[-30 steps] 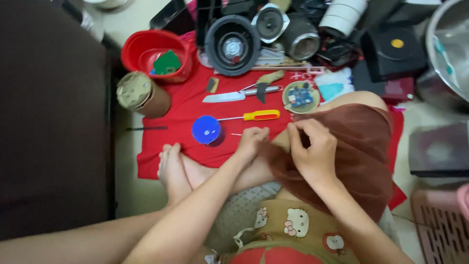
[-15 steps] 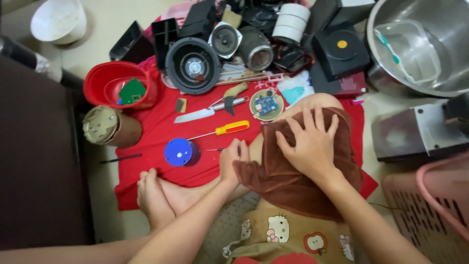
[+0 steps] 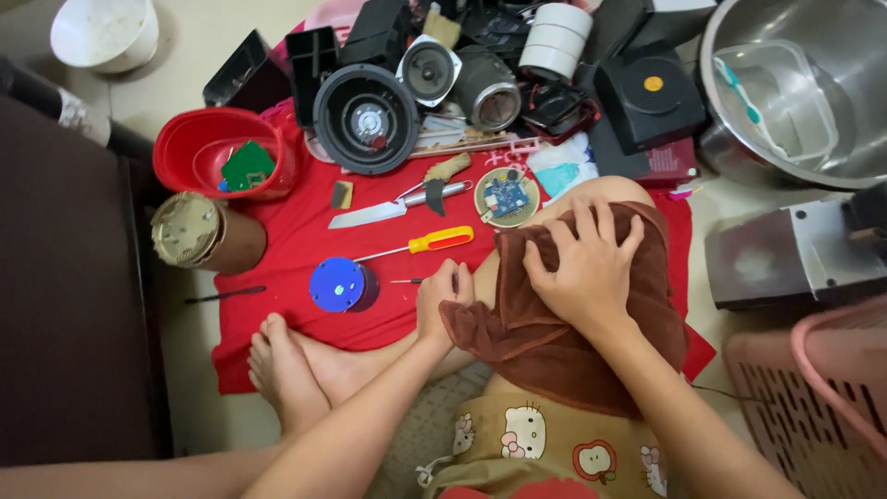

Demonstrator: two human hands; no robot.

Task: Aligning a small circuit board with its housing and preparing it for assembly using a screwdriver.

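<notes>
A: Hands first, please. Where are they, and what has changed?

B: Right hand (image 3: 584, 263) lies flat with fingers spread wide on a brown towel (image 3: 591, 342) draped over the person's raised knee. Left hand (image 3: 442, 298) is curled narrow, pinching the towel's near corner by the shin. A second ago both hands were bunched together at that edge; now the right has slid up and spread over the knee, so the cloth looks smoothed rather than gathered.

A: What does the towel look like?

B: Soft, dark brown, thick pile, folded back at the left corner, hanging down the thigh toward patterned shorts (image 3: 545, 453).

A: And around it?

B: Red cloth (image 3: 296, 240) on the floor carries a yellow-handled screwdriver (image 3: 420, 245), a blue round cap (image 3: 338, 285), a knife (image 3: 393, 205) and a small circuit board (image 3: 506, 195).
</notes>
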